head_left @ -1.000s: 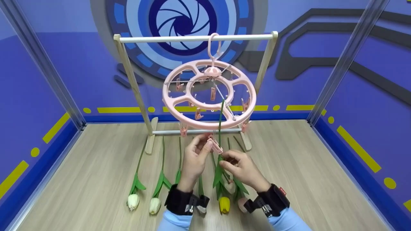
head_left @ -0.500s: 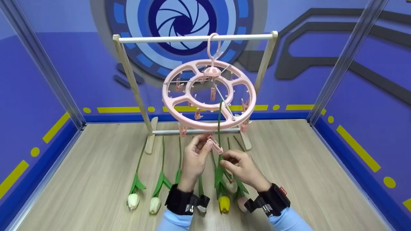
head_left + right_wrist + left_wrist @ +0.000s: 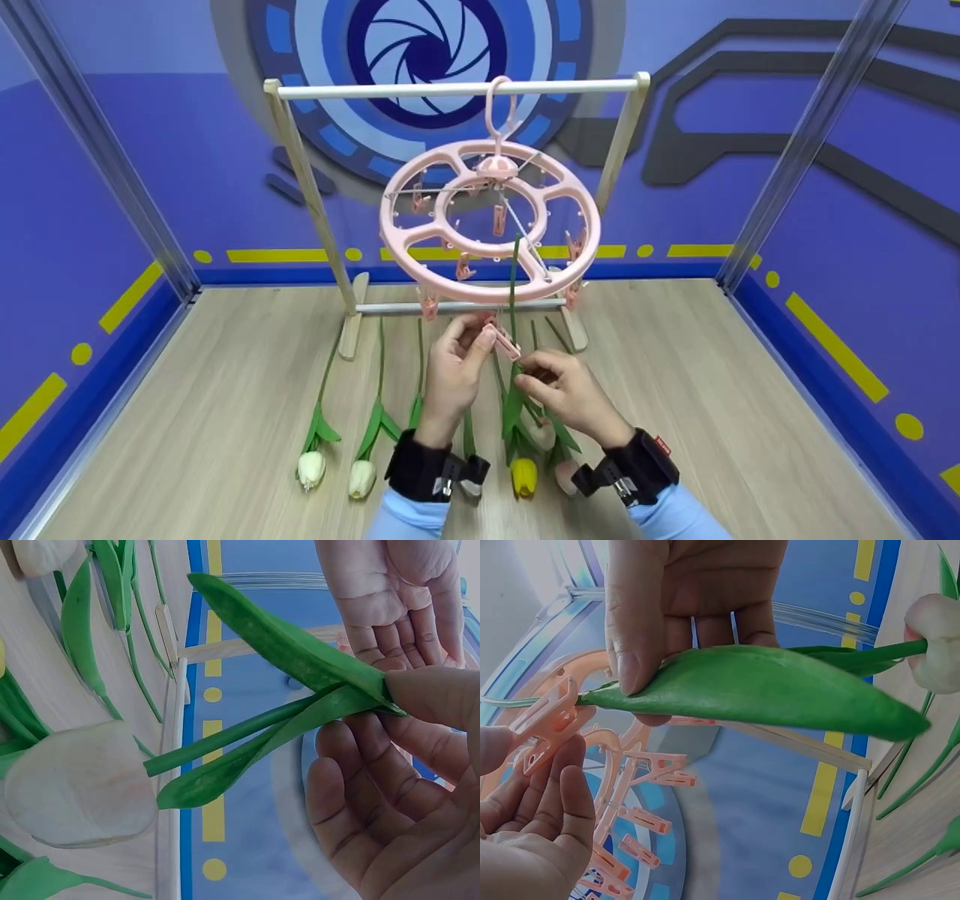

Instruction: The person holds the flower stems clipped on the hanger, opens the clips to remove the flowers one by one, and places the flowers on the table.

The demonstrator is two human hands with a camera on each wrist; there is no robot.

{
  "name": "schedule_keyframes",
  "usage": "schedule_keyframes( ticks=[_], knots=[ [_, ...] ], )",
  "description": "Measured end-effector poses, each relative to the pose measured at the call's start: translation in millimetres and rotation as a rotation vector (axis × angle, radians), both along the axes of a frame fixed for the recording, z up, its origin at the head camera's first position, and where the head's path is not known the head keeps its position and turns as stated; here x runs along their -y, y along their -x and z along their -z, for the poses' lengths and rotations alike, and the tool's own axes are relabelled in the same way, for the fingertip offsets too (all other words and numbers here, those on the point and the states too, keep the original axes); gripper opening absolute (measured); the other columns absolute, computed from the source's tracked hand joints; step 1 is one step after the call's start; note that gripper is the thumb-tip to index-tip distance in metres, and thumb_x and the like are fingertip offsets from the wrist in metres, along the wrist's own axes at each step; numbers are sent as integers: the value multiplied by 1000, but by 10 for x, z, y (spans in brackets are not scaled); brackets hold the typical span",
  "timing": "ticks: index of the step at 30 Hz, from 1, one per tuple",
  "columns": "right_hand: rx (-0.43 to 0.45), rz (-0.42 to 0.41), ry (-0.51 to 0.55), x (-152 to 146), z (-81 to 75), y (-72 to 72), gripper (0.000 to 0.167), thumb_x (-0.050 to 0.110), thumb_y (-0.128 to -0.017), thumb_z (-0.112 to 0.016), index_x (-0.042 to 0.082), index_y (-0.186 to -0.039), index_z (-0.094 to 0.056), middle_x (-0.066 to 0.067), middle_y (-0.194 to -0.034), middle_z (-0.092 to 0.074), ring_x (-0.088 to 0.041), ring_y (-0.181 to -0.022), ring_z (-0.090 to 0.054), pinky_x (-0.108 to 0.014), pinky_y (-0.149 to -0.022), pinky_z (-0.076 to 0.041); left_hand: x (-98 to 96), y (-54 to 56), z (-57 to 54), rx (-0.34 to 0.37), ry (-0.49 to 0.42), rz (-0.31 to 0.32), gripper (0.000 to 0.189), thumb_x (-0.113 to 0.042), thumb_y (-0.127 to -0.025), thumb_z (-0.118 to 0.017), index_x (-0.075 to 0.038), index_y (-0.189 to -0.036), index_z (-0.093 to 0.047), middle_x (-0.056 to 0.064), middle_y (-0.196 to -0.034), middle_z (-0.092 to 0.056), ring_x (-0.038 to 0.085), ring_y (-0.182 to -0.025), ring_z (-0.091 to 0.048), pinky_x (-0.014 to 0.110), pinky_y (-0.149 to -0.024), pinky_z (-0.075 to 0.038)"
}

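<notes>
My left hand (image 3: pixel 455 375) pinches a pink clothespin (image 3: pixel 504 343) hanging below the front rim of a round pink drying hanger (image 3: pixel 420 283). Upside down beside it is a pale tulip (image 3: pixel 82 784), its green stem (image 3: pixel 514 285) rising in front of the hanger rim. Just below the clothespin, my right hand (image 3: pixel 574 394) grips this tulip where its leaves (image 3: pixel 757 690) meet the stem. In the left wrist view, the stem runs right at the end of the clothespin (image 3: pixel 551 724), and the bloom (image 3: pixel 934 645) is at the far right.
The hanger hooks over a white bar (image 3: pixel 375 91) of a wooden stand (image 3: pixel 304 187). More clothespins (image 3: pixel 428 306) dangle around it. Several tulips lie on the wooden table (image 3: pixel 210 405), among them white ones (image 3: pixel 311 471) at left and a yellow one (image 3: pixel 524 478) in front.
The tulip's stem has tipped slightly to the left, and its bloom has shifted a little to the right. Both hands stay in nearly the same place with the same grips.
</notes>
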State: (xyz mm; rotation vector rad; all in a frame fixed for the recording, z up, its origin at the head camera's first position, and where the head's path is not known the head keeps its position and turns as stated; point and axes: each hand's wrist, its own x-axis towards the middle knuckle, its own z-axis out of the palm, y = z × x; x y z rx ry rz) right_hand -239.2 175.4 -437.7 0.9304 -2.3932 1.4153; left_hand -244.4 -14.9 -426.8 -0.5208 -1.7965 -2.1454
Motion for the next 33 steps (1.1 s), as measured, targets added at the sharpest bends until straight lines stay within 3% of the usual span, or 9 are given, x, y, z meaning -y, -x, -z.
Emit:
schedule_keyframes(
  ticks=[15,23,27,33],
  knots=[
    [20,23,-15,-12,18,11,9,3,-95,-70,4,-103,-75,-6,-94,-69,-8,-77,-61,-24,-69,-53,1,-6,-24,-1,-51,18,25,0,-103,-58,13,-125,-60,24,-107,-67,13,-93,-67,24,-86,-54],
    [28,30,-17,-21,29,8,9,4,-95,-71,5,-103,-76,-6,-94,-69,-8,-78,-61,-24,-70,-53,9,-5,-14,-5,-23,-1,26,0,-103,-58,13,-125,-61,27,-110,-67,14,-95,-67,30,-88,-55],
    [25,33,-19,-29,22,0,9,4,-95,-71,5,-104,-75,-6,-95,-69,-7,-78,-61,-25,-70,-54,13,2,-8,-14,-9,-1,26,0,-103,-58,13,-126,-60,31,-113,-65,14,-98,-68,26,-90,-53],
    [21,38,-24,-39,15,-10,8,4,-96,-70,5,-102,-75,-5,-94,-68,-7,-77,-59,-24,-69,-52,19,5,-11,-30,5,-19,26,0,-103,-59,14,-125,-60,28,-115,-66,13,-100,-67,25,-90,-52]
  ],
)
